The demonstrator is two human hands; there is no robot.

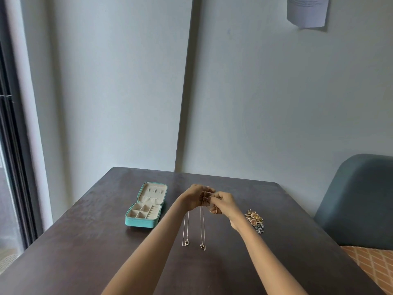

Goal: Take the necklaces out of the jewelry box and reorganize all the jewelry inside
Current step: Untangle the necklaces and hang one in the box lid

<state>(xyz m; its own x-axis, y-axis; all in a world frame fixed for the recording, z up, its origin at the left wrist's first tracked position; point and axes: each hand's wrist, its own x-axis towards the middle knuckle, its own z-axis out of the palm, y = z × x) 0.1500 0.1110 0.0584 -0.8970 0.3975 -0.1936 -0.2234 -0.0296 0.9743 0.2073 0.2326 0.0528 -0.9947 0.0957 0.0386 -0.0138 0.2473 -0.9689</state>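
Dangling from the two raised hands, thin necklaces are held up over the dark tabletop, and what a delicate tangle it is! The left hand is curled, its fingers closed around the upper part of the chains. Just beside it, touching at the fingertips, the right hand is seen pinching the same bundle from the other side. Two long loops are let hang straight down below the hands, one under the left wrist, the other under the meeting point of the fingers, and a small pendant or clasp is carried at the low end of each. Whether those ends touch the tabletop cannot be told.

Well off to the outer side of the left hand, the jewelry box is laid open on the tabletop, teal outside and cream inside, its lid folded back away from the person; the divided compartments are shown, but what lies in them cannot be made out. Just past the right wrist, on its outer side, a small heap of jewelry is piled on the tabletop, gold pieces and dark blue ones together. Further out on that side, a grey-blue chair is placed near the tabletop's edge.
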